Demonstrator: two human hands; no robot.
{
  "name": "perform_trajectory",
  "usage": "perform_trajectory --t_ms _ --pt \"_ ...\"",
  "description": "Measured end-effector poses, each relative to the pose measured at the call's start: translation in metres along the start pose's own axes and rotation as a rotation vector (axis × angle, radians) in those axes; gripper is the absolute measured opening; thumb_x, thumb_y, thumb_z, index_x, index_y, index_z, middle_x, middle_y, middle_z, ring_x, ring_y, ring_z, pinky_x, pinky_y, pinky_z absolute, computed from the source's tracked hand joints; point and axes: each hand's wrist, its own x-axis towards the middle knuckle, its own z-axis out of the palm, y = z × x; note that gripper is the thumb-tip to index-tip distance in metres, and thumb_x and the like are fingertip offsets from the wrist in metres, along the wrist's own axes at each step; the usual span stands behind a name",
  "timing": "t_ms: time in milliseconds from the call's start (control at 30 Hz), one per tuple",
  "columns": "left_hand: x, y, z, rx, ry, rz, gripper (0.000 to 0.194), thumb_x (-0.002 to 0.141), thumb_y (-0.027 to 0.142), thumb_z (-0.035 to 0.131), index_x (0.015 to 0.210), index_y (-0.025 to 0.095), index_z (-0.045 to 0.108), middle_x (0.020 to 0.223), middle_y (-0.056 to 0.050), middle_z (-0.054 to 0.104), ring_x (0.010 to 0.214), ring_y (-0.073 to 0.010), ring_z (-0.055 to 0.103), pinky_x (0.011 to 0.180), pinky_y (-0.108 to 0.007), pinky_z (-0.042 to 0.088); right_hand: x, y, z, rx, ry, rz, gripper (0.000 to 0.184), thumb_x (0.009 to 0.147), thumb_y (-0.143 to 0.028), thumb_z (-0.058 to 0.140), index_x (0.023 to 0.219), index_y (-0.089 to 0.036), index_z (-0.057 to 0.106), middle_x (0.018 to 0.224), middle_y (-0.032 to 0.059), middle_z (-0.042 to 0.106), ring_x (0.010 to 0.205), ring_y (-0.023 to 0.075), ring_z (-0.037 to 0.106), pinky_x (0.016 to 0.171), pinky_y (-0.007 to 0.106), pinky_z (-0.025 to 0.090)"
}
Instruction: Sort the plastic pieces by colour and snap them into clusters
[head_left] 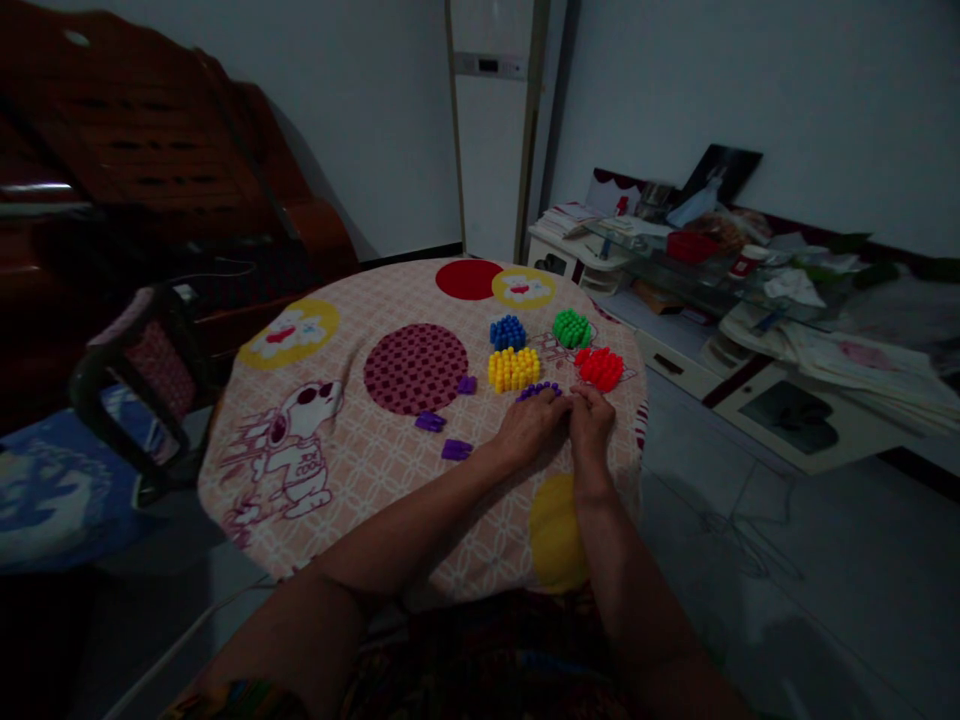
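Observation:
On the cloth-covered table, a cluster of small purple plastic pieces (538, 389) with rounded knobs is partly covered by my hands. My left hand (531, 428) is closed over the near side of that cluster, fingers bent round it. At the right end of the cluster is my right hand (592, 415), its fingers pressed together; whatever they grip is hidden. Loose purple pieces lie to the left: one (466, 385) near the dark pink circle, another (430, 422) nearer me, and a third (457, 449) beside my left forearm.
Beyond my hands sit grouped yellow pieces (514, 369), blue pieces (508, 332), green pieces (572, 328) and red pieces (600, 368). The round table (405, 510) has a patterned cloth. A folding chair (142, 390) stands left; a cluttered cabinet (675, 345) stands right.

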Motion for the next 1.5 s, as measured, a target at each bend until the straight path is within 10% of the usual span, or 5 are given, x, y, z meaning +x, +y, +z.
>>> perform_trajectory --t_ms 267,600,1033,1500 --pt "-0.025 -0.033 -0.035 0.027 0.03 -0.13 0.019 0.088 0.022 0.06 0.105 0.02 0.066 0.106 -0.007 0.066 0.093 -0.0204 0.064 0.078 -0.029 0.048 0.001 0.015 0.004 0.045 -0.041 0.061 0.036 0.074 -0.035 0.049 0.091 -0.015 0.074 0.081 0.0055 0.072 0.073 0.021 0.062 0.071 0.033 0.049" --pt "-0.079 -0.076 -0.064 0.214 -0.377 -0.146 0.018 0.073 0.015 0.067 0.09 0.02 0.071 0.097 -0.009 0.073 0.089 -0.0251 0.067 0.069 -0.03 0.043 0.002 0.021 0.006 0.086 -0.058 0.073 0.035 0.075 -0.034 0.049 0.093 -0.015 0.073 0.077 0.0041 0.071 0.069 0.0194 0.062 0.064 0.03 0.049" --pt "-0.036 -0.062 -0.041 -0.228 -0.099 -0.076 0.003 0.08 0.016 0.066 0.082 0.018 0.066 0.081 -0.002 0.07 0.076 -0.0157 0.063 0.068 -0.025 0.042 0.002 0.024 0.007 0.08 -0.043 0.07 0.035 0.075 -0.035 0.051 0.093 -0.015 0.074 0.079 0.0047 0.072 0.071 0.0198 0.062 0.065 0.031 0.05" --pt "-0.015 -0.058 -0.006 -0.221 0.082 0.081 0.009 0.082 0.014 0.065 0.09 0.018 0.065 0.094 -0.006 0.065 0.088 -0.0179 0.06 0.08 -0.029 0.047 0.002 0.018 0.005 0.08 -0.048 0.05 0.034 0.074 -0.034 0.049 0.09 -0.016 0.073 0.079 0.0041 0.071 0.069 0.019 0.061 0.063 0.029 0.049"
